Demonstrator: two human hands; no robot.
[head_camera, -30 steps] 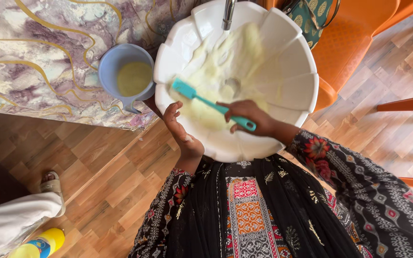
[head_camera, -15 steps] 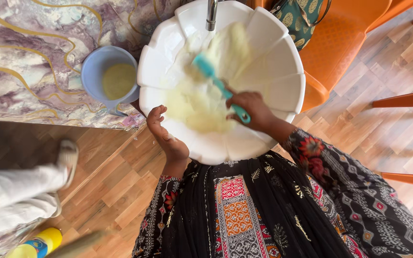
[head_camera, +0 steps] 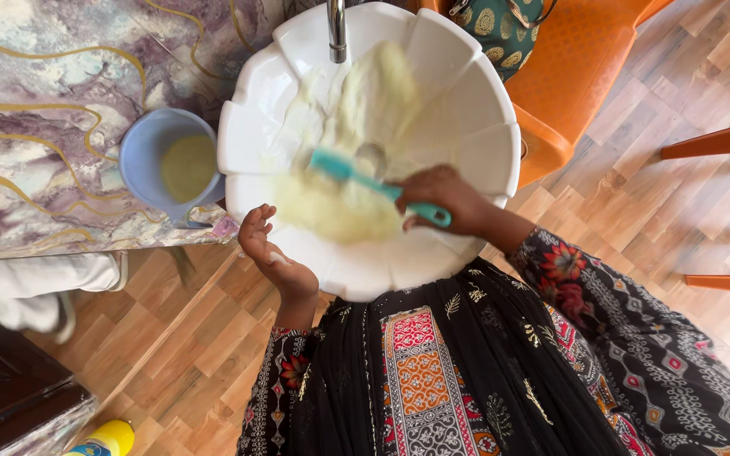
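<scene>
A person in a black patterned tunic stands over a white scalloped washbasin (head_camera: 483, 152), its bowl smeared with pale yellow foam (head_camera: 340, 194) from the chrome tap (head_camera: 336, 29) down to the near slope. The right hand (head_camera: 445, 198) has its fingers curled tight around the handle of a teal scrubbing brush (head_camera: 365, 179) — the brush head lies in the foam just left of the drain, the handle end jutting out past the knuckles. The left hand (head_camera: 270, 253) rests on the basin's near-left rim, fingers loosely spread and slightly bent, holding nothing. Just left of the basin, on a purple marbled counter (head_camera: 52, 127), stands a light blue plastic jug (head_camera: 149, 148) of yellowish liquid. An orange plastic chair (head_camera: 576, 76) stands behind the basin.
</scene>
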